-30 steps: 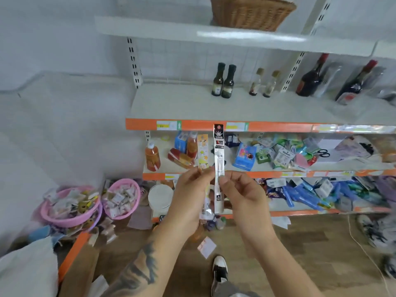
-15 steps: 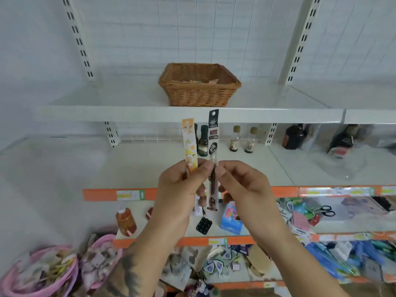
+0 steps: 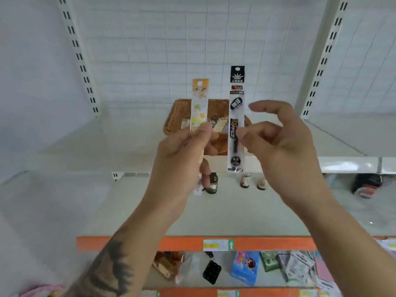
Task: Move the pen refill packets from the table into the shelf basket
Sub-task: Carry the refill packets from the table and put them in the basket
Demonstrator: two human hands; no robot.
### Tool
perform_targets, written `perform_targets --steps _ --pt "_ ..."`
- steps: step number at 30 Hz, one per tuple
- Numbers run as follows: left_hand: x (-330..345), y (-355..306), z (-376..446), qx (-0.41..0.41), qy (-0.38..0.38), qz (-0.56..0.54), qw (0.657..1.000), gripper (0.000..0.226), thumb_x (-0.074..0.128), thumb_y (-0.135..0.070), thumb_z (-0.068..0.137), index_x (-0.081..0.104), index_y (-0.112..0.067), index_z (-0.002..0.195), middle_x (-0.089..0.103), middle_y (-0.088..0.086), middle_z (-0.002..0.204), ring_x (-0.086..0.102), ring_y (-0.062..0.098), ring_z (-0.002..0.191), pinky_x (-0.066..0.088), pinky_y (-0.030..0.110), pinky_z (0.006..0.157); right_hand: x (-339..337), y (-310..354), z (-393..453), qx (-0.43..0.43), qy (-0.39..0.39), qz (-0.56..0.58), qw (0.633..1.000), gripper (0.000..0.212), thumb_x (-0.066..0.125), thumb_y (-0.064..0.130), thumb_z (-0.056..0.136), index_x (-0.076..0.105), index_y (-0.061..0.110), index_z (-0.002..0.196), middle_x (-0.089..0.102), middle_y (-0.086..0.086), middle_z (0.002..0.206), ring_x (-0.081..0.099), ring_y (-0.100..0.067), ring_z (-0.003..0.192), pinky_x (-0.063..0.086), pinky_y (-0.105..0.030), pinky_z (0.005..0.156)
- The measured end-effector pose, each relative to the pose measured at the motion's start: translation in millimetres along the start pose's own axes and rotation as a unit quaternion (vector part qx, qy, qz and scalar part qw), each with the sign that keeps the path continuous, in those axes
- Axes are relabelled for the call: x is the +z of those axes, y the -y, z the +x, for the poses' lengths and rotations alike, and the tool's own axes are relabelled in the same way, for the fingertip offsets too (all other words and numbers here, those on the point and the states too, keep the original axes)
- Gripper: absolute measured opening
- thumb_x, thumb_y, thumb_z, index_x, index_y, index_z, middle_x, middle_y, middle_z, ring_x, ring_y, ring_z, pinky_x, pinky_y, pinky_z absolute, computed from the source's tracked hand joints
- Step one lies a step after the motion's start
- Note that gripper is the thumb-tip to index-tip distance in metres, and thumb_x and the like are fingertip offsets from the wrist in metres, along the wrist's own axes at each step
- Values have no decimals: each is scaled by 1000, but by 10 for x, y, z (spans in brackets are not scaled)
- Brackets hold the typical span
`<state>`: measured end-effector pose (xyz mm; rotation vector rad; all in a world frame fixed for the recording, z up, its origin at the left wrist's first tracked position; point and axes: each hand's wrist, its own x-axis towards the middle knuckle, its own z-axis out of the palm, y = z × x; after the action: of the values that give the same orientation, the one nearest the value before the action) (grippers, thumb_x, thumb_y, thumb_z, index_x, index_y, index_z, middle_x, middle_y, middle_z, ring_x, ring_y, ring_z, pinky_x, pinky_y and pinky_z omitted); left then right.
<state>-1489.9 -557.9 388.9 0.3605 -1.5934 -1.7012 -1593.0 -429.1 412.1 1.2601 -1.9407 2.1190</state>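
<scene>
Two upright refill packets before a brown wicker basket (image 3: 216, 108) on a white shelf (image 3: 107, 151): left hand (image 3: 182, 159) pinches the yellow flowered packet (image 3: 200, 99), right hand (image 3: 278, 146) pinches the black packet (image 3: 236, 116), forefinger lifted; bare shelf flanks the basket.

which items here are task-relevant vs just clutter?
Job: black refill packet, pinched by right hand; yellow refill packet, held by left hand; wicker basket.
Clutter: small bottles; blue box.
</scene>
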Motion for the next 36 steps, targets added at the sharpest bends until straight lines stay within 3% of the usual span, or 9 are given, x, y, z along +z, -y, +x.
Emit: perform_targets --steps 6,9,11,15,17,21,27,31,36 --pt "-125 -258 452 1 25 -1 1000 30 56 -28 106 74 -7 95 64 5 73 50 21 51 44 31 47 153 -32 1132 77 13 -210 975 7 69 10 92 70 17 94 70 -6 73 48 -6 41 35 -14 40" --pt "-193 -264 531 -3 34 -10 999 31 56 -29 106 74 -8 94 64 7 75 50 23 52 44 32 47 310 -190 1398 107 30 -286 952 8 65 11 91 74 9 92 74 -7 86 66 -14 67 46 -22 53" --pt "-242 -253 547 -9 36 -7 999 31 55 -30 106 74 -9 94 65 7 76 51 23 53 46 33 47 412 -270 1464 117 56 -333 934 12 63 13 92 74 9 93 74 -7 90 68 -20 81 48 -26 60" --pt "-308 -273 562 -14 41 -3 999 30 54 -28 107 74 -8 96 66 7 77 56 22 50 49 31 45 527 -353 1466 120 144 -490 852 22 60 10 85 69 29 86 71 2 90 65 -18 86 58 -37 78" --pt "-331 -298 579 -9 45 6 999 30 53 -29 107 73 -8 98 66 7 77 57 23 48 49 31 44 516 -326 1421 107 138 -520 836 27 57 8 83 68 31 88 68 4 91 63 -15 81 59 -39 80" --pt "-350 -316 613 -3 54 9 999 31 52 -30 108 72 -9 99 64 7 74 52 23 46 46 31 45 434 -189 1251 21 69 -468 881 22 51 17 96 70 28 96 70 7 89 60 -3 68 51 -29 64" --pt "-205 -416 673 -43 48 -12 998 47 43 -43 109 74 -9 98 64 9 70 44 24 50 36 27 48 426 40 734 -130 -2 -288 949 14 61 15 98 73 24 98 68 2 71 61 -14 66 46 -23 58" --pt "-95 -428 728 -72 32 -68 995 51 41 -45 109 78 -13 94 65 9 79 47 20 57 35 28 51 477 105 478 -175 -19 -206 963 14 66 15 97 67 29 96 67 11 72 61 -9 65 41 -11 59" --pt "13 -444 695 -74 35 -121 989 23 55 -14 100 75 -6 95 69 18 94 66 30 87 48 40 75 508 -6 425 -196 14 -207 958 25 71 20 96 64 28 118 71 17 87 66 -8 76 45 -14 68"
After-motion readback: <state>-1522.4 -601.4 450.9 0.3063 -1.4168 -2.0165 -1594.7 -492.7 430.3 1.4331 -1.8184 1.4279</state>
